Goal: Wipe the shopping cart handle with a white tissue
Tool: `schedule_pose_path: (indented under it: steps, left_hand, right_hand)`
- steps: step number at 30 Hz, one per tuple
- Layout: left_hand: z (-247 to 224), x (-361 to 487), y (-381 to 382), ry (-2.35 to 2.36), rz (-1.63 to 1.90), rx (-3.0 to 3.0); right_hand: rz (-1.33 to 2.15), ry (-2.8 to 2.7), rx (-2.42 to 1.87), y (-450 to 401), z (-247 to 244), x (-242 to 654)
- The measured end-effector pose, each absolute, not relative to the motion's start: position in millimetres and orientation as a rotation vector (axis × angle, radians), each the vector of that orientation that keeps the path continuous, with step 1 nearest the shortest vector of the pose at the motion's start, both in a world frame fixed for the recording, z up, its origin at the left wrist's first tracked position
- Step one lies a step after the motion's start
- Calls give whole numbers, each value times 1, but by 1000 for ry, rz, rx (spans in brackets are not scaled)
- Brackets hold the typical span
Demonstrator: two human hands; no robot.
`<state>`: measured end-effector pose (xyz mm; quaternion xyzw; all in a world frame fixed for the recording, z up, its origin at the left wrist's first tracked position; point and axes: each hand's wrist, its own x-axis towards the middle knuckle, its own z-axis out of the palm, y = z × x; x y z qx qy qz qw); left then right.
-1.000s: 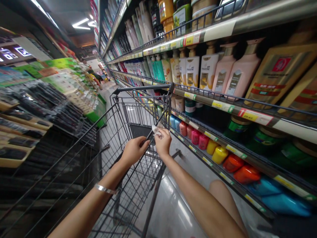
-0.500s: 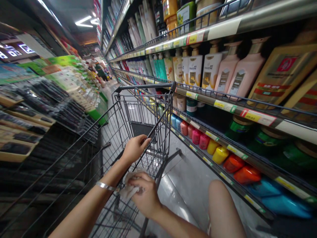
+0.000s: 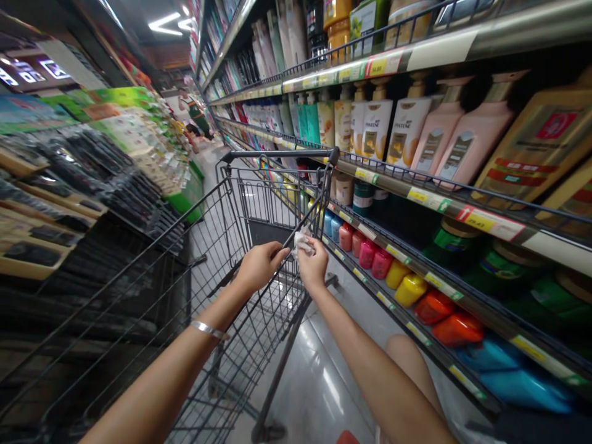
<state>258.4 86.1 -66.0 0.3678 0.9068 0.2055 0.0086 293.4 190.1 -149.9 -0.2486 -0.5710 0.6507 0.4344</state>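
Note:
A dark grey wire shopping cart stands before me, its handle at the far end. My left hand, with a silver bracelet on the wrist, is closed on the cart's top side rail. Just beyond it, my right hand pinches a crumpled white tissue against the same rail, near the handle end. The fingers of both hands partly hide the rail.
Shelves on the right hold Pantene bottles, pink pump bottles, green jars and coloured bottles. Packaged goods fill a left display. A person stands down the aisle. My bare leg shows below right.
My right hand has moved up and forward with the tissue, from above the basket near my left wrist to the rail by the handle end. My left hand stays on the rail.

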Motion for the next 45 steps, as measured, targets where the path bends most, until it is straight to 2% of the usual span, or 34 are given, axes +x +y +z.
schedule_pose_path:
  steps: [6, 12, 16, 25, 31, 37, 45]
  left_hand:
    - [-63, 259, 87, 2824, 646, 1141]
    - [-61, 257, 90, 2855, 588, 1134]
    - [-59, 257, 88, 2828, 588, 1109]
    - [-59, 295, 13, 2819, 584, 932]
    - [-64, 349, -65, 2873, 242, 1004]
    - [-72, 380, -115, 2844, 376, 849]
    - [-75, 385, -107, 2837, 535, 845]
  right_hand:
    - [1608, -1532, -520, 128, -153, 332]
    - [1894, -1423, -324, 40, -158, 383]
    - [2050, -1435, -152, 14, -170, 406]
    - [1898, -1728, -297, 58, -193, 400]
    - [1860, -1603, -513, 93, -186, 369]
    - [1813, -1408, -679, 118, -186, 346]
    - [1875, -1517, -708, 104, -183, 351]
